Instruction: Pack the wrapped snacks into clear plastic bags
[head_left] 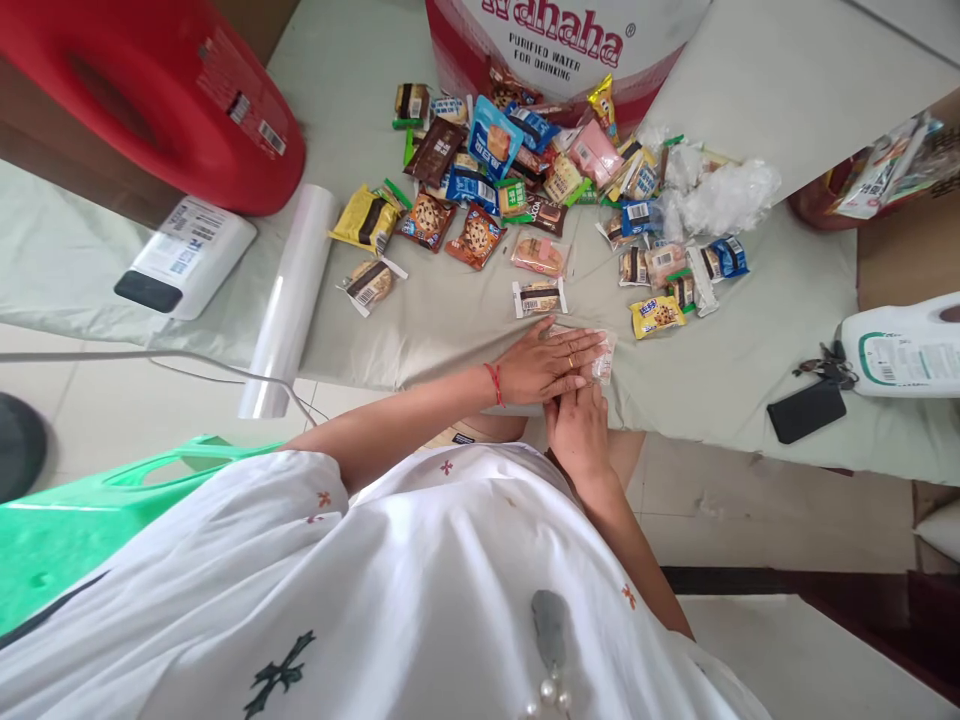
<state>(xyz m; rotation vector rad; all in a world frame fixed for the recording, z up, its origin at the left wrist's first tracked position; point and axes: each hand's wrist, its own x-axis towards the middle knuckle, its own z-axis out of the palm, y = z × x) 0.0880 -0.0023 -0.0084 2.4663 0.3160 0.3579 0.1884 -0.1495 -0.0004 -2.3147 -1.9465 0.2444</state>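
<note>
A clear, pinkish plastic snack packet (pixel 602 362) lies at the near edge of the cloth-covered table (pixel 450 340), mostly hidden under my hands. My left hand (pixel 551 362), with a red string bracelet and a ring, rests flat across it with fingers stretched out. Just below, my right hand (pixel 579 432) has its fingers bent and close together at the packet's near edge, its thumb side partly under the left hand. Beyond the hands lie a wrapped biscuit (pixel 540 298) with a dark band and a pink-labelled packet (pixel 540 254).
A heap of wrapped snacks (pixel 495 150) lies before a Wahaha water carton (pixel 562 50), with crumpled clear plastic (pixel 720 190) beside it. At left are a red jug (pixel 247 110), a white device (pixel 191 255) and a plastic roll (pixel 289 300). A black phone (pixel 806 410) and white bottle (pixel 911 345) are right.
</note>
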